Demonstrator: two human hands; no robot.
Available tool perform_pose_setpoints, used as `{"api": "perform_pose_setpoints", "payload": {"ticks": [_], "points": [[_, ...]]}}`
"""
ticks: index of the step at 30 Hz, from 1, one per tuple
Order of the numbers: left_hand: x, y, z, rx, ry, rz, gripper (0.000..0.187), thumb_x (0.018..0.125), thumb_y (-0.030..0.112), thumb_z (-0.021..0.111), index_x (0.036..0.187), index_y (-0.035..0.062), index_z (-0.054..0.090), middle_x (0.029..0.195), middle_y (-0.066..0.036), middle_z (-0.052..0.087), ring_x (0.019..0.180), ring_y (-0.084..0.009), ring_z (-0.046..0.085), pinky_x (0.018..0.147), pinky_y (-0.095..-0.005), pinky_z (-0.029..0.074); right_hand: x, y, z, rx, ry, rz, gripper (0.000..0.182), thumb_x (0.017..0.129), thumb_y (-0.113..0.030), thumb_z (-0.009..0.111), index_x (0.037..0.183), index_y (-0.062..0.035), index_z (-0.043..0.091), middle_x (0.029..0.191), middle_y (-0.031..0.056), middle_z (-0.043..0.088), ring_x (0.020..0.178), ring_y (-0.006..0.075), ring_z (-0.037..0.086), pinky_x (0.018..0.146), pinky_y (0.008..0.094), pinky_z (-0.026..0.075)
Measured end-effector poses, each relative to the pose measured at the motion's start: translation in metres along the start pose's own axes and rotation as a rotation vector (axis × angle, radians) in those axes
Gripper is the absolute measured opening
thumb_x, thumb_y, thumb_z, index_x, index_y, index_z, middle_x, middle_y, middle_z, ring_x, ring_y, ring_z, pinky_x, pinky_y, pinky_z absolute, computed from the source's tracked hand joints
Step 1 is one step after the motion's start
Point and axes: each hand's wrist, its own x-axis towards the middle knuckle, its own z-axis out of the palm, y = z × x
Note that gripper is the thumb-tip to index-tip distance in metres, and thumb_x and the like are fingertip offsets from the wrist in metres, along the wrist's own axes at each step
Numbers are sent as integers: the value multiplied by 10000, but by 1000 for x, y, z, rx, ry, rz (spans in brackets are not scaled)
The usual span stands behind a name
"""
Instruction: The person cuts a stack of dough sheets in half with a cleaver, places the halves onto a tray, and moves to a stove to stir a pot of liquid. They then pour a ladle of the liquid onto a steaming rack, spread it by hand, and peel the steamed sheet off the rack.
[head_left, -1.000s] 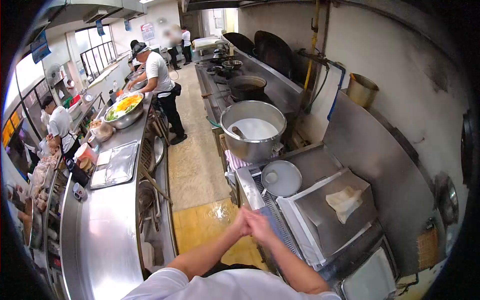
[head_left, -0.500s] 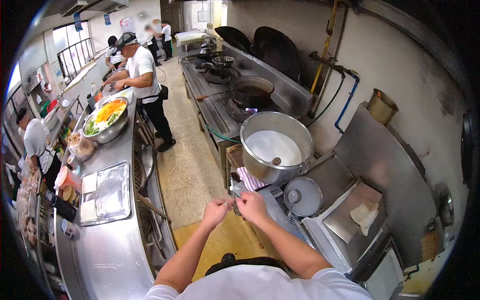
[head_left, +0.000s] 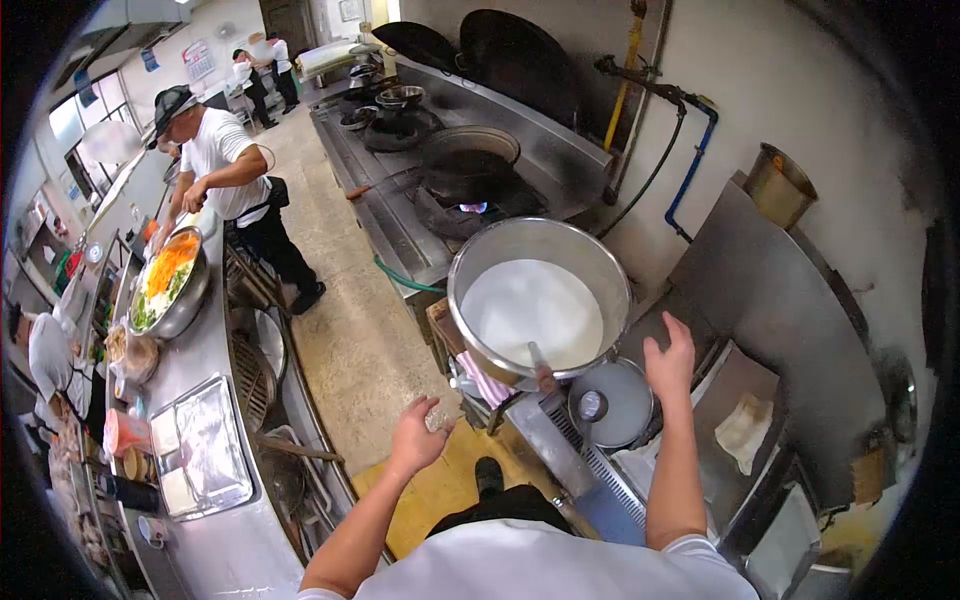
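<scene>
My right hand [head_left: 672, 358] is raised beside the right rim of a large metal pot [head_left: 462, 290]. Its fingers are spread and nothing is in them. My left hand [head_left: 418, 438] is held lower, in front and to the left of the pot. Its fingers are curved and apart; a small pale patch between thumb and fingers cannot be made out. White liquid [head_left: 530, 305] fills much of the pot, and a utensil handle [head_left: 540, 365] leans over the near rim. Close by, a ladle [head_left: 592, 405] rests at a round grey pan [head_left: 622, 390].
A stove with a dark wok [head_left: 465, 165] and a lit burner [head_left: 472, 208] stands beyond the pot. On the left counter [head_left: 215, 545] are a metal tray [head_left: 225, 450] and a bowl of cut vegetables [head_left: 185, 300]. A co-worker [head_left: 225, 150] leans over that counter.
My hands have parted from fingers pinched together: the right moved right and up beside the pot, the left slightly left. The view has shifted, and the utensil in the pot now leans on the near rim.
</scene>
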Motion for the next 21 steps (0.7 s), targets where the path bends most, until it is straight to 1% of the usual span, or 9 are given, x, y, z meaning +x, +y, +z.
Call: {"api": "perform_pose_setpoints", "payload": {"ticks": [1, 4, 6, 8, 11, 14, 17, 19, 21], "points": [[8, 14, -3, -46, 40, 33, 491, 869, 208, 802, 1288, -5, 661, 1352, -234, 627, 1152, -337, 665, 996, -421, 531, 17, 4, 6, 61, -22, 16, 363, 829, -132, 693, 1162, 9, 732, 1054, 202, 740, 991, 350, 703, 933, 426, 547], [29, 80, -21, -220, -48, -1, 368, 887, 97, 768, 1233, 3, 686, 1259, -177, 671, 964, -242, 717, 820, -356, 577, 43, -27, 30, 378, -369, 288, 363, 846, -154, 719, 1163, 23, 727, 1032, 198, 750, 953, 293, 723, 883, 389, 561], [40, 116, -28, -201, -53, 67, 321, 894, 83, 746, 1210, 48, 706, 1257, -151, 673, 943, -260, 729, 801, -379, 587, 50, -25, 70, 531, -525, 280, 365, 876, -172, 728, 1175, 37, 718, 1004, 120, 761, 934, 188, 707, 845, 319, 544], [54, 127, -24, -179, -28, 150, 297, 898, 84, 735, 1195, 78, 718, 1251, -136, 677, 919, -269, 734, 786, -390, 593, 64, -30, 105, 488, -671, 208, 305, 884, -146, 685, 1147, 1, 733, 979, 191, 757, 916, 250, 734, 825, 362, 564], [74, 121, -10, -112, 40, 283, 275, 899, 103, 739, 1174, 96, 728, 1237, -129, 684, 878, -268, 734, 770, -387, 595, 87, -22, 168, 301, -864, 149, 247, 907, -149, 635, 1084, -13, 739, 907, 188, 757, 801, 248, 735, 758, 379, 580], [87, 106, -3, -44, 56, 382, 239, 897, 117, 746, 1136, 99, 745, 1226, -120, 688, 850, -272, 734, 762, -386, 596, 108, -31, 201, 206, -1060, 336, 223, 904, -151, 595, 1017, -34, 748, 813, 176, 742, 661, 245, 713, 613, 427, 573], [102, 98, -4, -69, 50, 440, 202, 899, 134, 754, 1098, 99, 760, 1219, -105, 692, 844, -274, 734, 754, -389, 597, 124, -33, 225, 147, -1227, 412, 318, 985, -134, 509, 1239, -66, 688, 768, 101, 686, 531, 178, 602, 459, 368, 485], [106, 89, -3, -81, 73, 495, 181, 902, 149, 762, 1076, 98, 768, 1211, -93, 695, 827, -263, 733, 735, -384, 598, 128, -31, 241, 99, -1263, 484, 304, 980, -123, 517, 1222, -73, 694, 757, 99, 676, 529, 175, 586, 455, 360, 474], [106, 87, -1, -141, 30, 431, 176, 885, 130, 787, 1052, 78, 776, 1211, -111, 697, 805, -251, 736, 719, -365, 599, 131, -30, 260, 51, -1296, 526, 289, 978, -119, 528, 1208, -78, 698, 747, 95, 664, 528, 170, 568, 452, 354, 460]]}}
